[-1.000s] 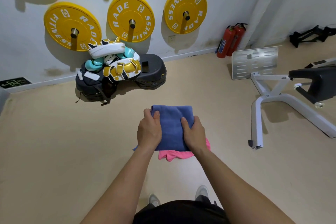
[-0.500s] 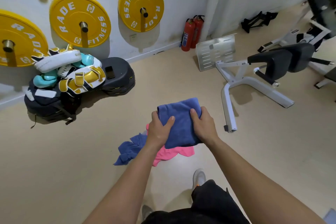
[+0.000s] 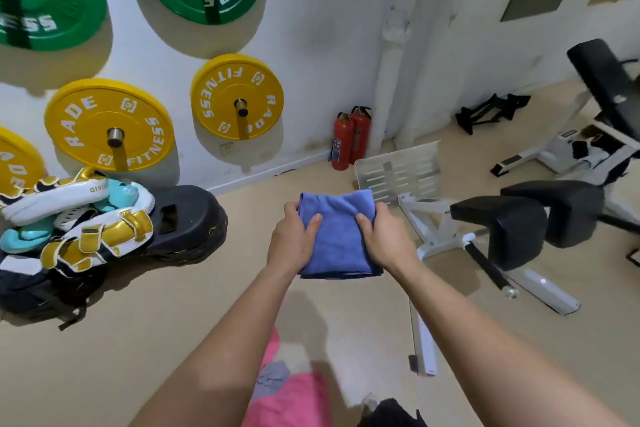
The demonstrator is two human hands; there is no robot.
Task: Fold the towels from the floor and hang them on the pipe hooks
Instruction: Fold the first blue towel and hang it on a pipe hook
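Left hand point(image 3: 294, 241) and right hand point(image 3: 386, 241) are each gripping one side of the folded blue towel point(image 3: 337, 236), thumbs lying on top. The towel is being held in the air at mid-view, above the floor point(image 3: 156, 340). Open floor is running ahead to the wall. The pad pile point(image 3: 79, 218) is sitting well to the left and the white bench frame point(image 3: 436, 236) near on the right. The white pipe point(image 3: 391, 80) is standing in the far corner. The fingers under the cloth are hidden. The pink towel point(image 3: 294, 399) is lying blurred on the floor, cut off by the left forearm and the bottom edge.
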